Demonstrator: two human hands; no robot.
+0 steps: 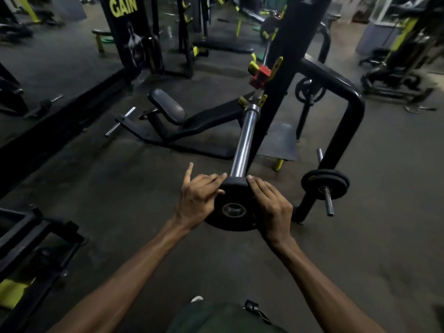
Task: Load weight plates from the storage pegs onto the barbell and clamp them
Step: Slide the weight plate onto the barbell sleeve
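You had both hands clasped on one small weight plate (234, 207), your left hand (199, 200) and right hand (271, 205) gripping opposite rims, its bore meeting the near tip of the barbell sleeve (243, 143). The sleeve's long axis ran straight away from your hands toward the rack upright (281, 75), so the push looked to go directly forward. Right of your hands, more plates (324, 183) sat on a storage peg. Far off, "GAIN" (123, 7) showed in yellow.

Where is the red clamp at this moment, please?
In the head view, the red clamp is above centre, at the far end of the barbell sleeve, next to the black rack upright and away from both hands.
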